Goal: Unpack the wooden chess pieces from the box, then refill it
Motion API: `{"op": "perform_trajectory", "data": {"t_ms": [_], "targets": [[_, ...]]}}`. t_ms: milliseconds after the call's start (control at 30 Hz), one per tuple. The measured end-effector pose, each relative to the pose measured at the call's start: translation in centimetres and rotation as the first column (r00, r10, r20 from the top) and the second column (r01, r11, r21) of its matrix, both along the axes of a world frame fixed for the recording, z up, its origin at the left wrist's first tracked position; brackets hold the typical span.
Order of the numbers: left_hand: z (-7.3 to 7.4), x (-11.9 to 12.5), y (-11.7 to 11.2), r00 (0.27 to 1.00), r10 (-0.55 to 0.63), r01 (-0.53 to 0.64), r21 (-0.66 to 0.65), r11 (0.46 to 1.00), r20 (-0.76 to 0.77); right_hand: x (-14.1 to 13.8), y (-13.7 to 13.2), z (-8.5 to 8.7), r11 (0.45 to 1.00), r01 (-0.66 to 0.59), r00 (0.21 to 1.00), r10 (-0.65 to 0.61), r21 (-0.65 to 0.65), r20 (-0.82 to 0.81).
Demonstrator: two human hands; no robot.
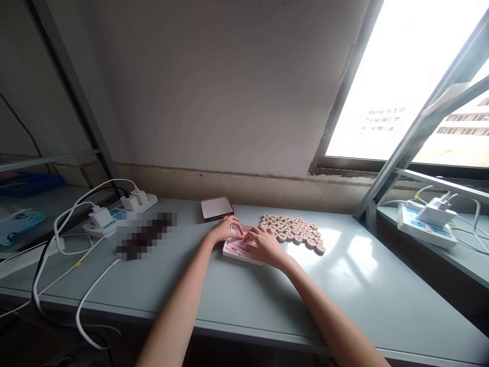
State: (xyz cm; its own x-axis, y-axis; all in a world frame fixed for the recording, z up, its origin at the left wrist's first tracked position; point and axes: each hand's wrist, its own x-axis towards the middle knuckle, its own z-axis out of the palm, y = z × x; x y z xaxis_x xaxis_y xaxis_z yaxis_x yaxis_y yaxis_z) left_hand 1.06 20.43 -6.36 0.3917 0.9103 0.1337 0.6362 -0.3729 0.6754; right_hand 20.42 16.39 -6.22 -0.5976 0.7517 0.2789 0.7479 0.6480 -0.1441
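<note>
1. Two bare forearms reach in from the bottom of the head view. The left hand (228, 229) and right hand (265, 246) lie close together, fingers curled, fingertips almost meeting on a flat pink-and-white box (239, 250); whether they grip it cannot be told.
2. Just right of that box, wooden Chinese chess pieces (292, 233) lie packed in a cluster: smooth round discs with dark characters, too small to read.
3. Behind the hands sits a thin dark-red box with a white top (216, 208). Further left are a pixelated, unrecognisable object (145, 235) and a white power strip (114, 216) holding chargers with white cables.
4. The pale grey-blue worktop (344, 306) is smooth, with glossy patches of light from a bright window (405, 86). Its blurred sign is unreadable.
</note>
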Motion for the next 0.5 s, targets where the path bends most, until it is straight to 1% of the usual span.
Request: {"op": "perform_trajectory", "data": {"t_ms": [67,133,167,233,300,333,400,500], "targets": [[-0.1,0.0,0.0,1.0,0.019,-0.019,-0.022,1.0,0.002,0.2,0.0,0.4,0.999,-0.03,0.999,0.03,-0.018,-0.016],[-0.1,-0.1,0.1,0.999,0.044,-0.044,-0.026,0.999,0.015,0.5,0.2,0.9,1.0,-0.026,0.999,0.026,-0.006,-0.044],[-0.1,-0.1,0.1,0.998,0.053,-0.053,-0.022,0.998,0.021,0.8,0.3,1.2,1.0,0.005,0.998,-0.004,0.014,-0.063],[-0.2,-0.2,0.2,0.997,0.064,-0.064,-0.001,0.998,0.031,1.5,0.8,1.4,0.991,0.114,0.99,-0.107,0.069,-0.097],[-0.2,-0.4,0.4,0.997,0.067,-0.069,0.031,0.997,0.047,2.4,1.4,1.3,0.971,0.212,0.974,-0.202,0.111,-0.098],[-0.3,-0.5,0.5,0.995,0.069,-0.073,0.045,0.996,0.067,2.8,1.7,1.1,0.964,0.237,0.97,-0.228,0.118,-0.081],[-0.5,-0.7,0.7,0.989,0.093,-0.099,0.053,0.994,0.116,3.5,2.2,0.5,0.966,0.236,0.972,-0.234,0.109,-0.027],[-0.7,-1.0,0.8,0.975,0.164,-0.17,0.033,0.985,0.151,4.0,2.5,-0.3,0.974,0.201,0.979,-0.204,0.101,0.019]]}}
